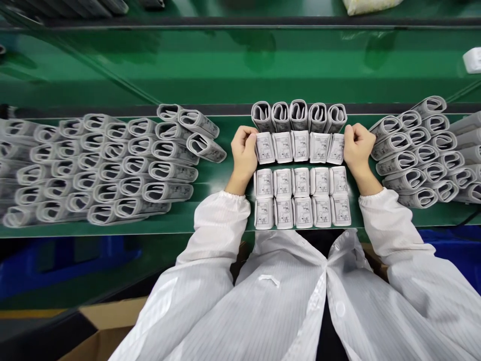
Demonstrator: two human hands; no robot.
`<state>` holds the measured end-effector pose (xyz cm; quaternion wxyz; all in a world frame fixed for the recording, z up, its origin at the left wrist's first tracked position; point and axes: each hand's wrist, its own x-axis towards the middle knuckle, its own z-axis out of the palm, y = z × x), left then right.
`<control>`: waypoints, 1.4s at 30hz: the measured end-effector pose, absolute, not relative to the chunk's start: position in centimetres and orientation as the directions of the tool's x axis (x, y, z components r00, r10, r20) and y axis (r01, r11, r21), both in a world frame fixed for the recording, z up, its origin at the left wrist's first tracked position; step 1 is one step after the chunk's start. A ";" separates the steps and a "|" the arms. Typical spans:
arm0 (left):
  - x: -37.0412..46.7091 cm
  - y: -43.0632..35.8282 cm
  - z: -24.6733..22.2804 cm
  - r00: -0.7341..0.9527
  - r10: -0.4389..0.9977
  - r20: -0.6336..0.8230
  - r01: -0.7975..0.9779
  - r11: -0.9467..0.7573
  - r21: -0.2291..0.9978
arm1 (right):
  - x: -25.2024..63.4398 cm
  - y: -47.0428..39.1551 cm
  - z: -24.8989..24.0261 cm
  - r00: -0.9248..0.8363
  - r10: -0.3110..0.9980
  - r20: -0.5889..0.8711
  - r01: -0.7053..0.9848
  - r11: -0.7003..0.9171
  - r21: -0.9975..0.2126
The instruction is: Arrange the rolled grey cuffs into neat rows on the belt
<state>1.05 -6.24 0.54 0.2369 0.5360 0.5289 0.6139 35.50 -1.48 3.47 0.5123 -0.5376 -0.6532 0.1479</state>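
Two rows of rolled grey cloth cuffs, much like blood-pressure cuffs, lie before me; the back row (299,116) stands with its looped ends up, and the row in front (301,147) shows printed drawings. My left hand (244,148) is closed at the left end of these rows, its thumb against the end cuff. At the right end, my right hand (358,148) is curled the same way, its thumb by the last cuff. Both hands' inner fingertips are partly hidden. Nearer my body, two more rows of printed cuffs (302,197) lie flat in line.
A large stack of rolled cuffs (101,165) covers the left of the green bench (214,200). Another stack (417,150) stands to the right. Behind runs a dark rail (233,110). Under the bench are a cardboard box (112,321) and blue bins (75,255).
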 end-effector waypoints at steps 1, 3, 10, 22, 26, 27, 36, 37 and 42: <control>1.0 -6.2 0.5 -0.312 0.856 0.411 0.273 -0.333 0.902 | 35.4 -1.5 3.5 0.104 0.850 0.516 0.547 0.384 -0.744; 1.0 -6.2 0.5 -0.313 0.853 0.418 0.268 -0.343 0.900 | 35.4 -1.5 3.6 0.107 0.849 0.517 0.545 0.385 -0.745; 1.1 -6.2 0.8 -0.325 0.849 0.416 0.287 -0.331 0.899 | 35.4 -1.6 3.6 0.117 0.859 0.498 0.563 0.356 -0.746; 1.3 -6.2 0.9 -0.339 0.844 0.416 0.290 -0.326 0.900 | 35.5 -1.5 3.4 0.107 0.861 0.497 0.545 0.367 -0.754; 1.2 -6.2 0.9 -0.333 0.846 0.416 0.286 -0.329 0.900 | 35.4 -1.6 3.6 0.111 0.862 0.495 0.556 0.359 -0.750; 1.2 -6.2 0.9 -0.334 0.847 0.414 0.287 -0.327 0.900 | 35.5 -1.6 3.7 0.107 0.868 0.485 0.558 0.352 -0.751; 1.2 -6.3 0.9 -0.331 0.850 0.410 0.297 -0.318 0.900 | 35.8 -1.5 3.1 0.098 0.876 0.472 0.561 0.343 -0.754; 1.2 -6.2 0.9 -0.331 0.850 0.410 0.296 -0.319 0.900 | 35.8 -1.5 3.0 0.094 0.874 0.477 0.553 0.353 -0.755; 1.2 -6.2 0.8 -0.327 0.850 0.412 0.284 -0.327 0.901 | 35.7 -1.5 3.1 0.091 0.858 0.506 0.522 0.391 -0.758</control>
